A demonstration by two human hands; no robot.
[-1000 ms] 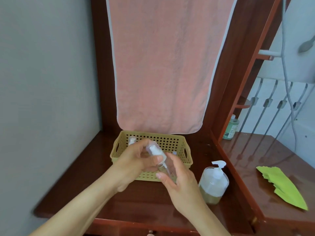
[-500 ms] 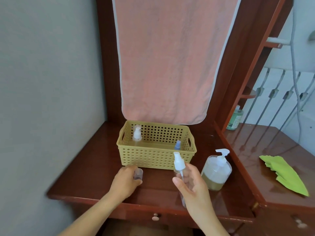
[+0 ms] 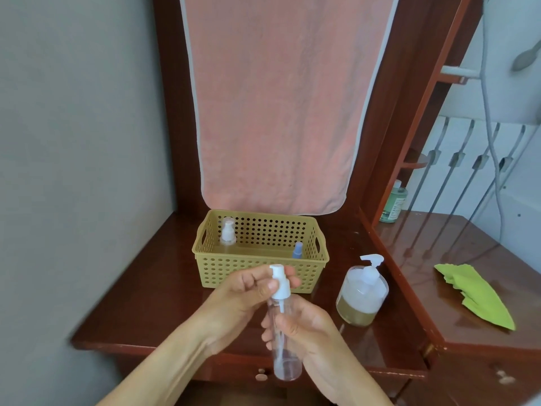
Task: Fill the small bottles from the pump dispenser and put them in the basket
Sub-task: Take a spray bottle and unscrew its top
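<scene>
A clear slim spray bottle (image 3: 285,361) stands upright in front of the table edge, gripped around its middle by my right hand (image 3: 304,326). My left hand (image 3: 248,288) pinches its white spray head (image 3: 74,284). Behind them sits the yellow perforated basket (image 3: 260,271), holding a clear bottle with a white pump (image 3: 227,234) at its left and a small blue-capped bottle (image 3: 297,249) at its right. The big pump dispenser (image 3: 363,294), partly filled with amber liquid, stands to the right of the basket.
A dark red wooden table (image 3: 152,288) meets a grey wall on the left. A pink towel (image 3: 278,98) hangs behind the basket. A green cloth (image 3: 480,294) lies on the right side table, and a green bottle (image 3: 393,205) stands at its back.
My left hand left the small cap on the table and came up to the spray head. My right hand has kept holding the spray bottle, now lower and closer to me.
</scene>
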